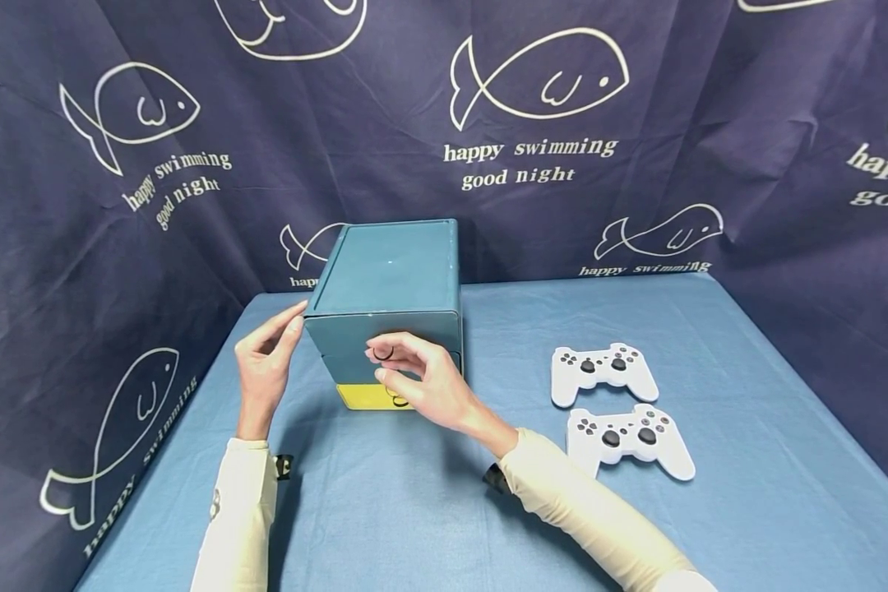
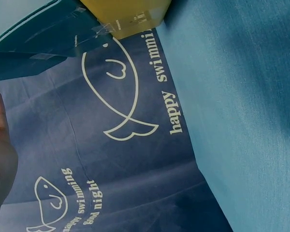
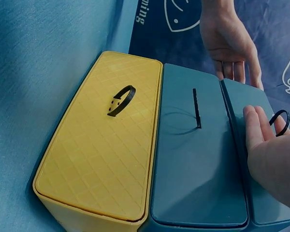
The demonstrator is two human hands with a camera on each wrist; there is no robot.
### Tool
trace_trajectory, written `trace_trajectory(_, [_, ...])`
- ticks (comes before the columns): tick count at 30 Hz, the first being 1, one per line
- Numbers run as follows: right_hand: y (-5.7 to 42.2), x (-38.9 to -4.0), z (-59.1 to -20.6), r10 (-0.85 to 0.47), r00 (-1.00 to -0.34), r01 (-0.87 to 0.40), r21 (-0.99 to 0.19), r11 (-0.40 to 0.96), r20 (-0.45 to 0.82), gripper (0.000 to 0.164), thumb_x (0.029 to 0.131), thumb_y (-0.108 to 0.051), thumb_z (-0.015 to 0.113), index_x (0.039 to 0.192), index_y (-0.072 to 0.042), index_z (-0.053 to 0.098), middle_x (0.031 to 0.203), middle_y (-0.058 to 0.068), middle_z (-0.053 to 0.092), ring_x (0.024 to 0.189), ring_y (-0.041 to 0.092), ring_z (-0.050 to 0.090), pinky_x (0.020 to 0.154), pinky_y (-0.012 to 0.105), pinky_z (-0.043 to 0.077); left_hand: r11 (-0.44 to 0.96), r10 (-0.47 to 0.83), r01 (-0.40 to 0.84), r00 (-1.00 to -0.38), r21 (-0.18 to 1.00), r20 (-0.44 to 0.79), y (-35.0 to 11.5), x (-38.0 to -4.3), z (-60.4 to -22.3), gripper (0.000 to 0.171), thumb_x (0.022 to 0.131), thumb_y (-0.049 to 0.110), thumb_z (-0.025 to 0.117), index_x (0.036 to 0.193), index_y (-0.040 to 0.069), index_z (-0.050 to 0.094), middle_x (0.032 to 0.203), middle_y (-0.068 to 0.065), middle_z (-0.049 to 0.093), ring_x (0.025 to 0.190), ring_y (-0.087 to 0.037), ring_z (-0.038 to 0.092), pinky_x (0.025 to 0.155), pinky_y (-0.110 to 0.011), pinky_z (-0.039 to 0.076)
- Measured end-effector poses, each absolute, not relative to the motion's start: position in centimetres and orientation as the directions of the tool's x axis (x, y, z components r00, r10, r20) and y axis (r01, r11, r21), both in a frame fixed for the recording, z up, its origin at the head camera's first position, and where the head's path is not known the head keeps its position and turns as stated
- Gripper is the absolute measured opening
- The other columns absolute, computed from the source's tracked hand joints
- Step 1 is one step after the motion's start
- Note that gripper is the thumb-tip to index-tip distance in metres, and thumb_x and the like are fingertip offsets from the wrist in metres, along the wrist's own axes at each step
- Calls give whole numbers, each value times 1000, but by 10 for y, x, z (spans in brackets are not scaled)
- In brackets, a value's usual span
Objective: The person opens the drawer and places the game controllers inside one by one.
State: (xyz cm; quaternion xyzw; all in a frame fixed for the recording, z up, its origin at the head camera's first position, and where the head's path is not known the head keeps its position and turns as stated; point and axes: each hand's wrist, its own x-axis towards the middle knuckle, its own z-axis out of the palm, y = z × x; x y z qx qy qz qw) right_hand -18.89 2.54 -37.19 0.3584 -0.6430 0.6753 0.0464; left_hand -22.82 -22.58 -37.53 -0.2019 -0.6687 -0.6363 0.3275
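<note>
A small drawer cabinet (image 1: 388,271) stands on the table, with two teal drawers above a yellow drawer (image 3: 101,140). Each drawer front bears a black loop; the top drawer's loop handle (image 3: 281,122) sits among the fingers of my right hand (image 1: 432,382), which are curled at it. In the right wrist view this hand (image 3: 275,159) lies against the top teal front. My left hand (image 1: 266,362) rests its fairly straight fingers and thumb against the cabinet's upper left front corner. Only the edge of the left hand (image 2: 0,159) shows in the left wrist view.
Two white game controllers (image 1: 605,372) lie on the blue tablecloth (image 1: 518,329) right of the cabinet, one in front of the other. My right forearm passes close to the nearer controller (image 1: 632,440). A dark blue curtain (image 1: 400,148) with fish prints hangs behind and at both sides.
</note>
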Motion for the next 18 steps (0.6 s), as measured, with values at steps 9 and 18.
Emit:
trace_trajectory(9, [26, -191, -373, -395, -742, -522, -836, -167, 542, 33, 97, 3, 65, 129, 9, 62, 123, 22, 67, 117, 37, 65, 103, 36, 49, 130, -147, 683, -704, 719, 695, -226, -228, -376, 25, 97, -7, 65, 121, -11, 71, 111, 1, 76, 81, -6, 61, 75, -21, 44])
trace_trajectory(18, [26, -191, -373, -400, -742, -521, -838, -160, 538, 32, 98, 2, 65, 129, 8, 62, 125, 23, 66, 118, 35, 65, 103, 36, 49, 133, -145, 693, -694, 709, 705, -225, -226, -374, 24, 98, -6, 66, 120, -10, 72, 111, -1, 77, 87, -8, 67, 79, -20, 48])
